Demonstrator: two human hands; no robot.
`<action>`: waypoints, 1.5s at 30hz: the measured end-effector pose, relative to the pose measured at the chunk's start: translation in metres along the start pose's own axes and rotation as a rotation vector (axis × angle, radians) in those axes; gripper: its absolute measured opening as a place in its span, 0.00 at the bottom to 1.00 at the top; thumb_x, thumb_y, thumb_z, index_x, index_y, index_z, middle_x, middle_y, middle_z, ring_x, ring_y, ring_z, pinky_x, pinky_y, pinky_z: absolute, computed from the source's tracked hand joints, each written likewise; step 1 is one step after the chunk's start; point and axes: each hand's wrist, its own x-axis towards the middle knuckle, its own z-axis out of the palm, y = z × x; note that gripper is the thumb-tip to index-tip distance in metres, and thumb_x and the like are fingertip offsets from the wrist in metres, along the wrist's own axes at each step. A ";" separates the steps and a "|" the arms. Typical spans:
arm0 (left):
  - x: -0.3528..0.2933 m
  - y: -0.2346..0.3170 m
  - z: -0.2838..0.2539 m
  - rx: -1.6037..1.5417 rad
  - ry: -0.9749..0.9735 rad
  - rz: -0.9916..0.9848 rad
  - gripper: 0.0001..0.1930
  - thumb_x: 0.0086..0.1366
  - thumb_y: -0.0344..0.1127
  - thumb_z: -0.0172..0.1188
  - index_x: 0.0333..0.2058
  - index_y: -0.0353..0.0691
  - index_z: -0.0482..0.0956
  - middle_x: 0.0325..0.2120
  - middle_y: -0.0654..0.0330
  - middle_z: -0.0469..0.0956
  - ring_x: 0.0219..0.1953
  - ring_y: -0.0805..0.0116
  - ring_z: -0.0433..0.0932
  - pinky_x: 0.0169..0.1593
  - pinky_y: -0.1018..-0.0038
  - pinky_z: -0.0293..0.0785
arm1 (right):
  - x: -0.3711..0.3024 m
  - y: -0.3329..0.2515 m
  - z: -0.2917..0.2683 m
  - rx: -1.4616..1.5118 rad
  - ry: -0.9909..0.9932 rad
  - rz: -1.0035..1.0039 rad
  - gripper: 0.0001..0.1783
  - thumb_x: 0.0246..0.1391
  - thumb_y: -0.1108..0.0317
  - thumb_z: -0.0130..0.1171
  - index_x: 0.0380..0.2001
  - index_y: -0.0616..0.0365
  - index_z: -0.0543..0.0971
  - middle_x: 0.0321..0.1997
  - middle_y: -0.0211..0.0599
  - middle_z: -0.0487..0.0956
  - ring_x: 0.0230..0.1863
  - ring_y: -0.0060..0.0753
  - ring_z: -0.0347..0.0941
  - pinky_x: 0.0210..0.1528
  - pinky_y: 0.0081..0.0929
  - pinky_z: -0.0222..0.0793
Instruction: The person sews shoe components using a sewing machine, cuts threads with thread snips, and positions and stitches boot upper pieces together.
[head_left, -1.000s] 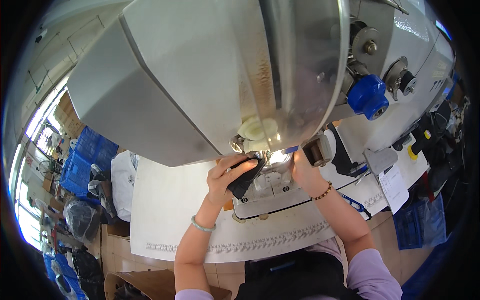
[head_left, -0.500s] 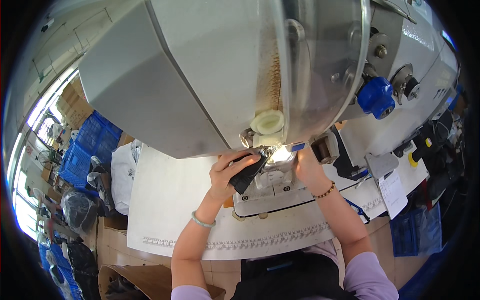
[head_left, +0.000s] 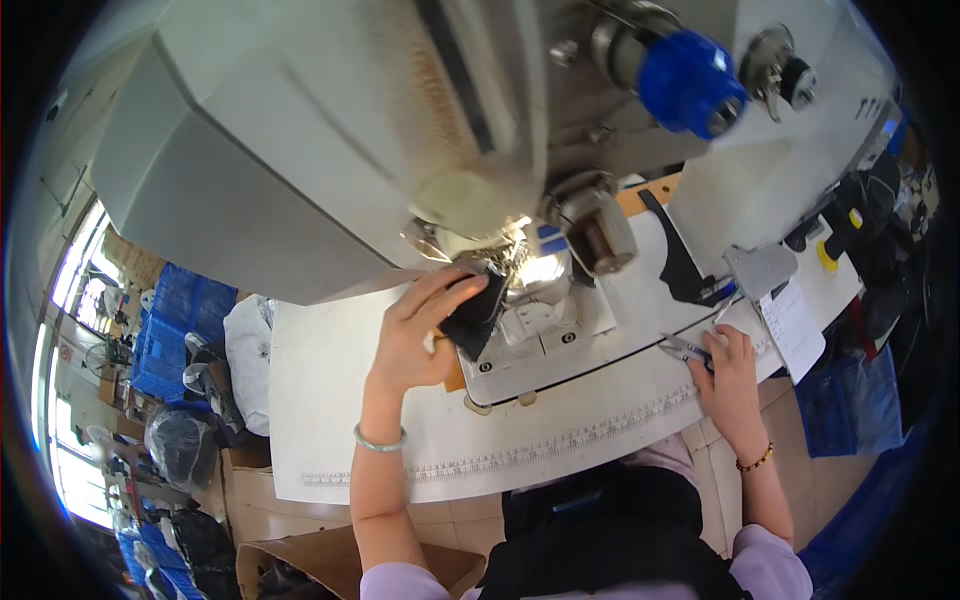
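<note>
My left hand [head_left: 412,330] pinches a piece of black fabric [head_left: 474,322] by its upper part, just under the lit needle area of a sewing machine [head_left: 330,120]. The fabric hangs over the left side of the metal stitching plate [head_left: 540,352]. Over on the right of the white table, my right hand [head_left: 728,385] has its fingers curled at the handles of small scissors [head_left: 686,350]. Their blades point left, and the fingers partly cover the dark handles.
The machine head, with a blue knob [head_left: 692,85], overhangs the work. Right of the plate lies a black strap-like piece [head_left: 678,255]. A written paper sheet [head_left: 793,330] hangs at the table's right edge. Blue crates [head_left: 160,340] and a cardboard box [head_left: 320,555] stand around the table.
My right hand has left the needle area and moved right and nearer, to the scissors. My left hand still holds the black fabric by the needle. The view has shifted.
</note>
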 end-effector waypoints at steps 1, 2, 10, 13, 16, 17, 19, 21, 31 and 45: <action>0.003 0.006 -0.004 -0.009 -0.013 0.006 0.27 0.37 0.19 0.54 0.42 0.41 0.77 0.43 0.54 0.75 0.41 0.56 0.76 0.43 0.71 0.73 | -0.007 0.010 0.004 0.000 -0.001 0.017 0.14 0.46 0.74 0.56 0.38 0.66 0.72 0.43 0.45 0.69 0.45 0.47 0.64 0.46 0.34 0.62; 0.005 0.011 -0.007 -0.064 -0.017 -0.030 0.27 0.38 0.20 0.54 0.43 0.39 0.76 0.43 0.51 0.74 0.42 0.55 0.75 0.44 0.70 0.73 | -0.011 0.020 0.009 0.046 0.003 0.016 0.14 0.46 0.74 0.56 0.38 0.67 0.72 0.43 0.45 0.69 0.45 0.48 0.63 0.46 0.34 0.62; 0.018 0.049 0.032 0.323 0.271 -0.092 0.11 0.52 0.29 0.63 0.33 0.34 0.72 0.33 0.53 0.75 0.33 0.58 0.77 0.32 0.73 0.75 | 0.008 -0.006 0.004 0.625 0.025 0.319 0.12 0.54 0.70 0.51 0.41 0.63 0.71 0.27 0.40 0.72 0.26 0.41 0.68 0.29 0.29 0.66; 0.014 0.045 0.032 0.428 0.299 -0.011 0.09 0.51 0.27 0.63 0.31 0.34 0.72 0.30 0.55 0.76 0.30 0.60 0.78 0.28 0.75 0.74 | 0.033 -0.051 -0.016 0.637 0.043 0.056 0.12 0.54 0.68 0.53 0.42 0.60 0.74 0.22 0.36 0.70 0.19 0.38 0.66 0.23 0.28 0.64; 0.019 0.048 0.038 0.451 0.346 0.006 0.08 0.50 0.25 0.62 0.29 0.34 0.72 0.27 0.57 0.76 0.28 0.62 0.78 0.27 0.75 0.74 | 0.057 -0.082 -0.017 0.572 0.217 -0.192 0.12 0.50 0.66 0.59 0.38 0.59 0.77 0.23 0.34 0.69 0.19 0.34 0.66 0.21 0.27 0.62; 0.021 0.049 0.040 0.460 0.380 0.001 0.07 0.49 0.23 0.61 0.28 0.35 0.72 0.26 0.57 0.75 0.27 0.62 0.77 0.26 0.75 0.73 | 0.062 -0.092 -0.017 0.570 0.220 -0.184 0.12 0.50 0.66 0.59 0.38 0.59 0.77 0.23 0.34 0.69 0.19 0.34 0.66 0.21 0.27 0.62; 0.022 0.048 0.044 0.470 0.401 0.014 0.07 0.48 0.23 0.61 0.27 0.35 0.72 0.26 0.57 0.75 0.27 0.62 0.77 0.26 0.75 0.73 | 0.072 -0.106 -0.014 0.573 0.326 -0.192 0.13 0.47 0.64 0.61 0.36 0.58 0.77 0.24 0.31 0.68 0.19 0.29 0.66 0.19 0.24 0.60; 0.022 0.046 0.045 0.481 0.424 0.022 0.07 0.48 0.23 0.61 0.26 0.35 0.72 0.25 0.57 0.75 0.27 0.63 0.77 0.26 0.75 0.73 | 0.081 -0.112 -0.011 0.516 0.345 -0.217 0.13 0.46 0.65 0.61 0.36 0.58 0.77 0.23 0.30 0.67 0.19 0.27 0.66 0.18 0.23 0.60; 0.019 0.042 0.042 0.453 0.415 0.036 0.07 0.47 0.22 0.61 0.26 0.35 0.73 0.26 0.57 0.76 0.29 0.62 0.78 0.29 0.75 0.74 | 0.089 -0.129 0.001 0.213 0.465 -0.326 0.14 0.48 0.64 0.59 0.36 0.60 0.76 0.23 0.27 0.65 0.21 0.22 0.65 0.17 0.18 0.60; -0.003 0.025 0.028 0.189 0.151 0.046 0.26 0.44 0.30 0.66 0.44 0.33 0.71 0.43 0.50 0.71 0.46 0.56 0.73 0.46 0.65 0.72 | 0.060 -0.119 -0.011 0.341 0.331 -0.188 0.16 0.46 0.64 0.61 0.38 0.58 0.76 0.25 0.31 0.68 0.21 0.28 0.68 0.19 0.24 0.63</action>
